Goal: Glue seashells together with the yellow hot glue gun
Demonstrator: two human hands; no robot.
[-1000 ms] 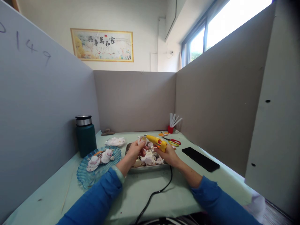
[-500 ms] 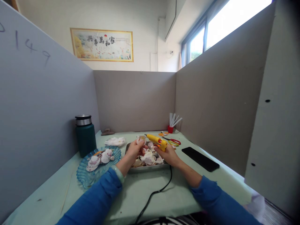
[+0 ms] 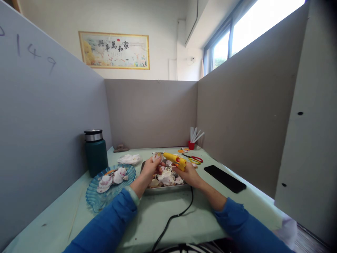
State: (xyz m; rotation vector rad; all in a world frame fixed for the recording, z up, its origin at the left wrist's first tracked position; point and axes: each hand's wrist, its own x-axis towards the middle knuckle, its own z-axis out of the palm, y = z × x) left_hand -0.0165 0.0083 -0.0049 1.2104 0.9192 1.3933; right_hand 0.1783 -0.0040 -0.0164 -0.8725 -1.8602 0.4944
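Observation:
Between the fingers of my left hand [image 3: 150, 170] is a pale seashell [image 3: 157, 157], held up over the tray. My right hand [image 3: 189, 173] is wrapped round a yellow hot glue gun [image 3: 174, 159], its nozzle pointing left at the shell. Whether the tip touches the shell I cannot tell. Below both hands a metal tray [image 3: 168, 190] holds a heap of white and pinkish shells [image 3: 167, 177]. The glue gun's black cord [image 3: 172, 218] runs over the tray's front side and down toward me.
On the left are a blue glass plate [image 3: 92, 196] with shell pieces and a dark green bottle [image 3: 96, 158]. Behind lies a white bundle [image 3: 129, 159]. To the right are scissors [image 3: 196, 159], a red cup of white sticks [image 3: 191, 145] and a black phone [image 3: 225, 178]. Grey partitions [image 3: 151, 112] enclose the table.
My right hand and the glue gun have shifted slightly left, bringing the nozzle further over the shell. My left hand still holds the shell in nearly the same place.

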